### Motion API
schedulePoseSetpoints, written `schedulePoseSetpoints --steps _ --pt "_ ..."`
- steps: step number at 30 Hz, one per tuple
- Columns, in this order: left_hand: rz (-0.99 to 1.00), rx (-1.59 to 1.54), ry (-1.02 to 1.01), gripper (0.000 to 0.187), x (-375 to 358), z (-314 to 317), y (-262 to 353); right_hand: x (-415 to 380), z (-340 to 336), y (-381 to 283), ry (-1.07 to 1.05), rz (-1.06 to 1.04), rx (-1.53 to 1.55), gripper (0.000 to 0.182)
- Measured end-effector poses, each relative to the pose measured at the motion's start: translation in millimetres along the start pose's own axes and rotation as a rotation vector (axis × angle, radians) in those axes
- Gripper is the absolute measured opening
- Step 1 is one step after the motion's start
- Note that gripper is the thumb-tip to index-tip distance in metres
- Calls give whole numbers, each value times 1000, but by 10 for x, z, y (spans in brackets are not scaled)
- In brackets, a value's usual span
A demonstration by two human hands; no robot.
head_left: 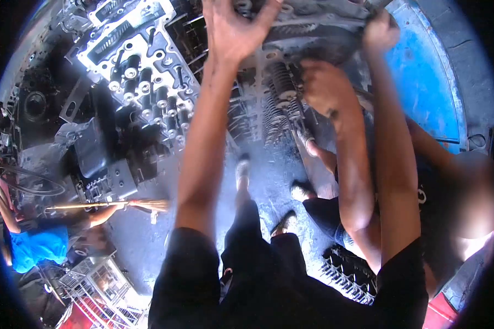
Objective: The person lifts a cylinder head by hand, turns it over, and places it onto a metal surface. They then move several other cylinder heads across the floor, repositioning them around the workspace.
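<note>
The left hand (236, 33) is standing wide open, thumb spread away from the fingers, over the left end of an engine part (324, 23); its fingertips are running out of view, so whether it is gripping anything is impossible to tell. The right hand (381, 34) is curling at the part's right end, blurred; what it is holding, if anything, is unclear.

Working well here probably means keeping the hands well apart on solid edges, keeping fingers out of gaps, and minding the co-worker's hand (329, 90), which is curling just below the part.

The engine part is lying between the two hands, stretching along the top of the view. Below it, a spring (282, 82) is standing beside the co-worker's hand. A cylinder head (140, 41) is lying left of the left hand; a blue surface (422, 77) is spreading beyond the right.
</note>
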State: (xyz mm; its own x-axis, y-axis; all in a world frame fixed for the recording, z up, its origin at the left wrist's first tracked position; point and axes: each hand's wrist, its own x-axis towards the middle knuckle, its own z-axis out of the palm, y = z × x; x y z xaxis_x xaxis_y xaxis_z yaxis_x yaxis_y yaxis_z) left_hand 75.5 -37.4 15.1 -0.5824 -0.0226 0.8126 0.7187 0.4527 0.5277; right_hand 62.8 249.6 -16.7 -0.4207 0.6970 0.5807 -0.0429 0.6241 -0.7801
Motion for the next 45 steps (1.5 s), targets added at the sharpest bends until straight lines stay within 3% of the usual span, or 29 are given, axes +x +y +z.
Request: schedulePoseSetpoints --steps 3,5,8,13,16,18,21,24,25,28,29,32,33,36,40,41,44,45 --pt "121 -58 2 47 -260 -79 211 -171 -368 276 54 -117 105 29" --pt "84 -23 -61 56 -483 -209 415 -314 -633 378 100 -243 103 25" --pt "32 -103 -90 60 -760 -241 627 -531 -1092 314 123 -126 433 23" --pt "-113 -219 -102 65 -1030 -364 876 -691 -1511 350 110 -143 292 20" --pt "-132 -190 -74 75 -1031 -405 1007 -790 -1542 186 159 -46 411 17" --pt "-283 -289 -83 81 -1007 -440 1120 -817 -1541 193 166 129 622 14" --pt "-411 -458 -114 81 -998 -441 1103 -820 -1644 602 72 180 709 20" --pt "-459 -487 -174 78 -996 -473 983 -815 -1684 408 209 538 879 21" --pt "-509 -527 -177 75 -942 -486 967 -830 -1740 496 79 468 998 26" --pt "-818 -784 -94 71 -801 -440 934 -800 -1775 459 84 541 869 25" --pt "-866 -679 -148 61 -801 -435 897 -790 -1805 395 106 653 854 24" --pt "-739 -680 -223 55 -733 -372 716 -711 -1746 170 24 602 849 22" --pt "-778 -725 -244 55 -713 -361 676 -661 -1759 227 -91 477 818 21" --pt "-875 -793 -271 55 -646 -338 595 -460 -1742 314 -310 459 859 23" --pt "-943 -778 -251 61 -535 -274 534 -194 -1525 -170 -426 554 557 33" --pt "-953 -778 -232 62 -524 -262 523 -145 -1516 -11 -496 522 592 45" --pt "-968 -802 -201 65 -527 -238 468 0 -1232 -252 -644 559 616 59" --pt "-955 -769 -167 65 -517 -194 479 45 -1224 -203 -746 565 659 78"
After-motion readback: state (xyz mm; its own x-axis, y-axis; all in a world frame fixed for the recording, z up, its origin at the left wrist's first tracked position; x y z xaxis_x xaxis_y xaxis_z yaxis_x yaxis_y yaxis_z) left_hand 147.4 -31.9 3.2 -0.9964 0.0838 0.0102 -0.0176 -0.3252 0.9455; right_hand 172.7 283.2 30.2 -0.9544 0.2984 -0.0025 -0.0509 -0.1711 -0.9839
